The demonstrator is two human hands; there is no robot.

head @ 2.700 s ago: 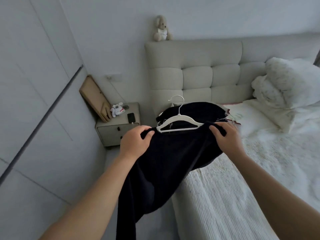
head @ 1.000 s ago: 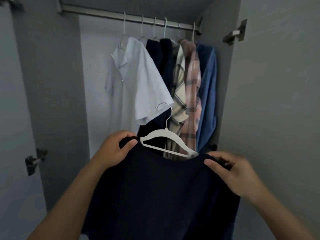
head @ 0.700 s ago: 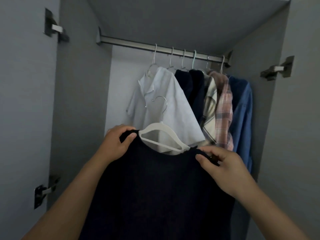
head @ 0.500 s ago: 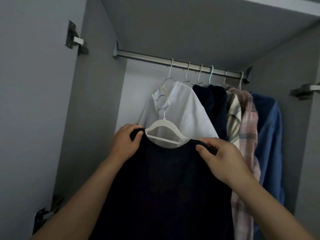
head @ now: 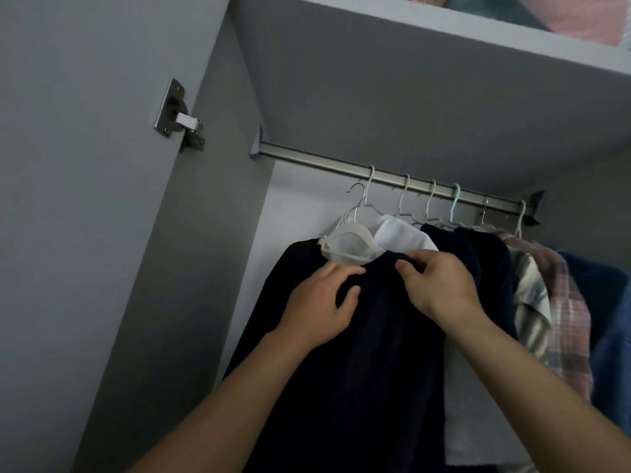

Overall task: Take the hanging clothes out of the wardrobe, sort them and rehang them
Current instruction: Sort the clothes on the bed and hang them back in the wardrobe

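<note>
Dark garment (head: 345,370) sits on its white hanger (head: 345,245), whose hook (head: 356,199) is below the rail (head: 392,174), not over it. Your left hand (head: 319,303) lies on the cloth with loose fingers; your right hand (head: 440,288) pinches the neckline. If you let go now, hanger and garment will probably fall, or the neckline may slip off the hanger's right end.

Both hands on dark garment (head: 341,370): left hand (head: 321,302) rests, right hand (head: 440,285) pinches collar; white hanger (head: 348,242) just above.
</note>
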